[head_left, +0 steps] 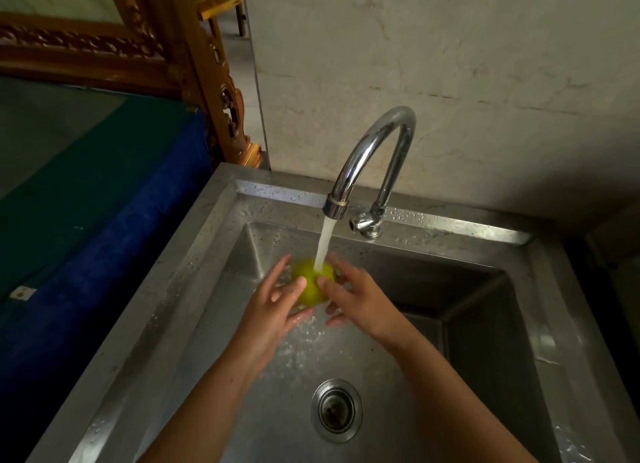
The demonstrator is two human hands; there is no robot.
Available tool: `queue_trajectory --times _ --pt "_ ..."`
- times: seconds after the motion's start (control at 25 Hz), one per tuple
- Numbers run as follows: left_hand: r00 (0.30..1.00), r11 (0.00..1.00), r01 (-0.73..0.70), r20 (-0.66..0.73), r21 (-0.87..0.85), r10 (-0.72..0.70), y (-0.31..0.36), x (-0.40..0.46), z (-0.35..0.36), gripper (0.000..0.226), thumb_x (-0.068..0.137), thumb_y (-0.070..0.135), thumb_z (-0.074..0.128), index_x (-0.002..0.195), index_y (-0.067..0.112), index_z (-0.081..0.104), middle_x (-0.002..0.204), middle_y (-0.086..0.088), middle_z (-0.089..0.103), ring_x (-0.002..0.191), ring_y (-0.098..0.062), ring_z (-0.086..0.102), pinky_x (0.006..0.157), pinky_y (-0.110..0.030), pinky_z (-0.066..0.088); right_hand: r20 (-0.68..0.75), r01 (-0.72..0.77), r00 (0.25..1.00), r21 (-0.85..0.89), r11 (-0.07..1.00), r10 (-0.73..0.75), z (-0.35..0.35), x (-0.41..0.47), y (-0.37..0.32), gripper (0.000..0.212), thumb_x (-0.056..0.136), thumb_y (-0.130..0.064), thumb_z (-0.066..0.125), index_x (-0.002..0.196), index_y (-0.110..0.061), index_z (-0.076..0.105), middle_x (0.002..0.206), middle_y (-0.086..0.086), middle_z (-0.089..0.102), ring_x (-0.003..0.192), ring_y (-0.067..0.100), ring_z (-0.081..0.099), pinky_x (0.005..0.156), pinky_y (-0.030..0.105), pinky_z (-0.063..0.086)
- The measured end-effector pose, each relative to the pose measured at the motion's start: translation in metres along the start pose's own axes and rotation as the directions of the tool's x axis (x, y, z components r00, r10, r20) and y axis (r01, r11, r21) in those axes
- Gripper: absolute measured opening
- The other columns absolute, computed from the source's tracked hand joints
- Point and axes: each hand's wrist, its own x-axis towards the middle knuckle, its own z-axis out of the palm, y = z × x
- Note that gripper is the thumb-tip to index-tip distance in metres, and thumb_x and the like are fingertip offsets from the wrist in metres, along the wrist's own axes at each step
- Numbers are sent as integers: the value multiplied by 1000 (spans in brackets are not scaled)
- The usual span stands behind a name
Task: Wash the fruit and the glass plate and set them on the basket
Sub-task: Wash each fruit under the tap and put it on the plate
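One fruit: a round yellow-green fruit (pixel 309 286) sits between both palms, over the far-left part of the basin, right where the stream lands on its top.
Left hand (pixel 273 301): presses the fruit's left side, fingers spread and fairly straight, thumb on the near face; judged a cradle that lets the fruit turn for rubbing.
Right hand (pixel 353 298): mirrors it on the right side, fingers fanned round the far and near edges; the two hands are together on the fruit, not clamped tight.
Water (pixel 323 244): a white column falls from the spout onto the fruit and splashes down past the hands toward the basin floor.
Tap (pixel 375 157): a chrome gooseneck rises from the far ledge, just right of the stream; its small handle is at the base.
Sink (pixel 221 240): stainless steel, rim beaded with drops; the drain (pixel 336 410) lies nearer, well apart from the fruit.
Surroundings: a blue-and-green covered surface (pixel 86 202) lies left; carved wooden furniture (pixel 207 81) stands far left; a pale wall behind.
Progress: the fruit's rinse is under way, by my reading; the glass plate and basket are out of view.
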Motion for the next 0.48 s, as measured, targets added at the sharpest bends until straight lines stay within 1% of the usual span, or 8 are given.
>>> queue_trajectory --times 0.04,0.08,0.16,0.24,0.32,0.36,0.4,0.48 --pt "1000 1000 22 -5 13 -22 -1 0 2 52 73 38 61 123 32 52 123 -7 60 108 -22 64 78 -29 57 15 76 997 -55 996 -75 -1 0 3 45 90 -19 55 134 -16 43 116 19 48 77 27 65 67 35 59" --pt "999 999 38 -15 30 -37 -2 0 3 43 78 38 59 120 30 56 123 -9 61 107 -22 64 77 -30 57 32 123 992 -66 990 -121 0 0 6 49 88 -12 56 135 -13 42 119 19 46 80 29 65 67 34 59" --pt "997 996 78 -22 48 -77 -3 -1 7 34 86 37 53 117 26 58 123 -13 61 106 -23 64 73 -27 57 27 115 993 19 993 -115 6 -3 8 44 87 -10 57 130 -9 46 112 17 51 73 25 65 61 29 59" --pt "992 992 123 -9 13 -123 -2 -4 8 35 86 38 52 118 25 58 125 -14 58 107 -25 62 69 -24 56 -3 71 997 134 988 -71 12 -6 10 33 90 -15 53 123 -12 49 89 10 58 56 16 62 49 21 55" --pt "990 988 140 20 -60 -139 0 -7 7 33 79 37 57 111 32 60 123 -12 56 107 -27 62 67 -23 57 -35 17 999 219 976 -9 14 -5 10 25 94 -24 45 114 -10 50 65 7 59 44 13 57 39 19 49" --pt "990 987 140 36 -76 -138 1 -8 7 32 76 36 59 108 34 60 121 -11 56 104 -27 63 66 -24 57 -58 -15 998 213 977 28 14 -2 9 27 95 -30 41 108 -9 51 58 7 57 40 13 55 36 20 46" --pt "990 988 137 47 -71 -133 3 -8 6 31 76 35 59 106 34 60 118 -10 57 99 -24 64 66 -24 57 -78 -47 995 169 985 61 14 0 7 31 95 -36 37 104 -9 50 56 8 56 39 15 55 35 21 45" --pt "991 990 136 15 -42 -135 7 -6 5 25 83 34 58 107 28 61 110 -13 59 80 -17 65 64 -25 58 -60 -77 995 104 992 84 16 1 3 32 96 -41 32 107 -13 45 65 8 58 42 18 57 39 24 49"
